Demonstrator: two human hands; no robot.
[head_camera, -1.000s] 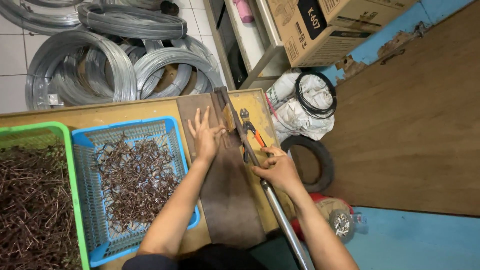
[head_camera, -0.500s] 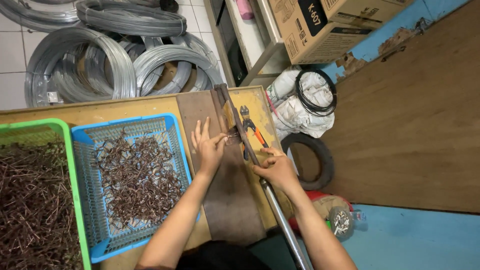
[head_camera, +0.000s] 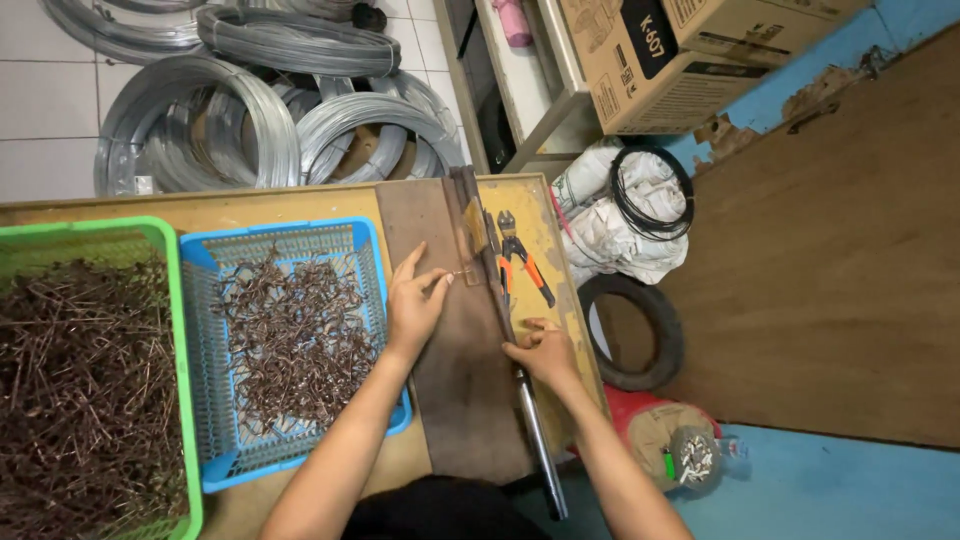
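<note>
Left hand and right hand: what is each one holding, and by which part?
The left hand pinches a short wire piece by its near end. The right hand rests on the long metal lever at its middle; a full grip cannot be told.

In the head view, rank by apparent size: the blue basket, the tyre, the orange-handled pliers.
1. Blue basket, clearly largest.
2. Tyre, lying on the floor farther from the camera, so its true size may be understated.
3. Pliers, smallest.
</note>
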